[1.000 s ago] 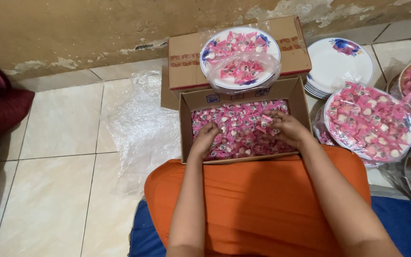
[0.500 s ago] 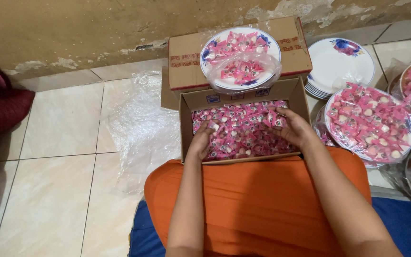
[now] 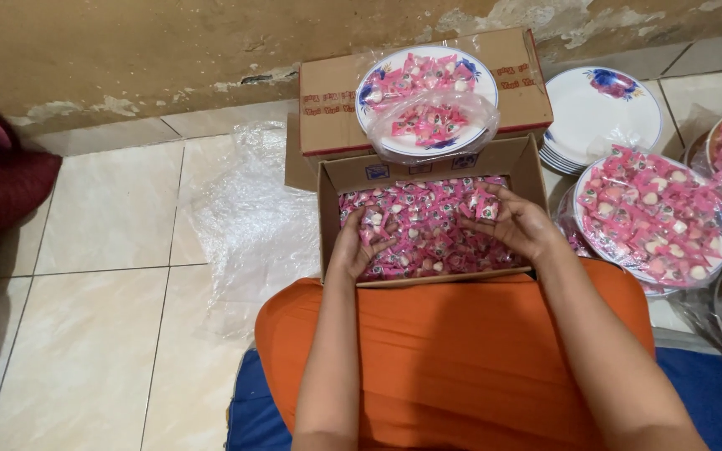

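Both hands sit inside the open brown cardboard box (image 3: 428, 171) of pink-wrapped candies (image 3: 428, 230), which rests just beyond the person's orange-clad lap (image 3: 453, 351). In the head view, the left hand (image 3: 357, 246) curls over the candies at the box's left part, fingers bent around a few wrappers near the left wall. The right hand (image 3: 516, 224) lies in the right half, fingers cupped and pinching a small cluster of candies close to the right wall. Neither hand is flat or spread; both are loosely closed on wrappers.

This box has its long axis running left to right, its near edge touching the lap and its open mouth facing up. Its far wall stands against a second, closed cardboard carton (image 3: 332, 100), on which a white floral plate of candies under clear plastic wrap (image 3: 426, 100) sits. Right of the box, just beside it, lies a wrapped plate heaped with pink candies (image 3: 649, 217), and behind that a stack of bare white floral plates (image 3: 603, 108). Left of the box a crumpled clear plastic sheet (image 3: 244, 217) lies on beige floor tiles (image 3: 102, 209), where the most open room is. A dark red cushion (image 3: 2, 179) sits far left of the box.
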